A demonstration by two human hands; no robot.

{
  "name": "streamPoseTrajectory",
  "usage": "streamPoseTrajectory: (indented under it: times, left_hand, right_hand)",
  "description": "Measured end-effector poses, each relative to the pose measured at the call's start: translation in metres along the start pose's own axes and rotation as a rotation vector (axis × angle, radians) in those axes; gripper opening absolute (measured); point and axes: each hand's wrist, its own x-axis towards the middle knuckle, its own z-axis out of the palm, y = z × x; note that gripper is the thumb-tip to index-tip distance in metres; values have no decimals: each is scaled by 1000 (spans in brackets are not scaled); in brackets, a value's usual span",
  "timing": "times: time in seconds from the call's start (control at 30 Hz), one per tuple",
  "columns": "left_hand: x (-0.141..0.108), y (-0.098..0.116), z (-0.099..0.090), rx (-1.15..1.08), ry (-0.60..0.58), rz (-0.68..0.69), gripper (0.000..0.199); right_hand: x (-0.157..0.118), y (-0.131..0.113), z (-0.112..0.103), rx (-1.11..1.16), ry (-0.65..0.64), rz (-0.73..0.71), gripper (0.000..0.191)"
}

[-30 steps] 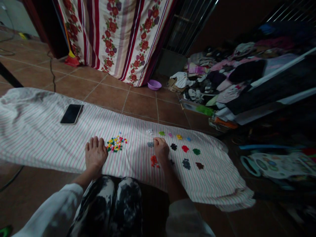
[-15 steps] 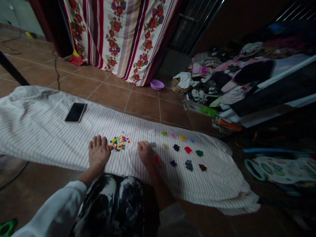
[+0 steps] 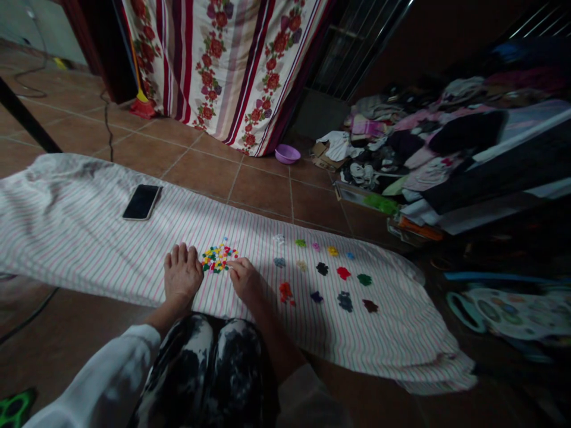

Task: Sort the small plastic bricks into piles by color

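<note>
So the mixed pile (image 3: 218, 258) of tiny coloured bits is sitting on the striped cloth (image 3: 89, 208), right between the two hands. Left hand (image 3: 182, 276) is flat on the cloth, palm down, fingers stretched out, nothing in its grip, just left of the pile. Right hand (image 3: 247, 282) is at the pile's right edge, fingers mostly curled, thumb and index tips close together. Can't tell if they've got a bit pinched, it's too small to see.

Further right of the pile are the single-colour clumps: orange (image 3: 285, 291) is one of the nearer ones, then black (image 3: 322, 269), red (image 3: 343, 273) and green (image 3: 364, 279) farther off. Phone (image 3: 141, 202) lies left of the pile and farther back, screen dark.
</note>
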Motion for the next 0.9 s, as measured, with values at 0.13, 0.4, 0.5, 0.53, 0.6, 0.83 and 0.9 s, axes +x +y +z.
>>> streamPoseTrajectory:
  times: [0.13,0.4,0.5,0.53,0.6,0.83,0.9]
  left_hand:
    - [0,1,-1,-4,-3,-6,51]
    - [0,1,-1,-5,-1,-10,50]
    - [0,1,-2,-16,2,-9,50]
    - [0,1,-2,-23,4,-11,49]
    - [0,1,-2,-41,7,-16,49]
    - [0,0,-1,-67,-6,-24,50]
    - [0,0,0,-68,-6,-21,50]
  right_hand:
    - [2,-2,2,-37,-11,-3,33]
    - [11,-16,5,-63,-23,-48,28]
    - [13,-21,10,-66,-32,-110,27]
    - [13,-22,11,-68,-30,-117,27]
    - [13,-23,15,-76,-16,-116,27]
    - [10,-27,20,-92,-13,-140,26]
    - [9,-28,20,-103,-26,-165,25]
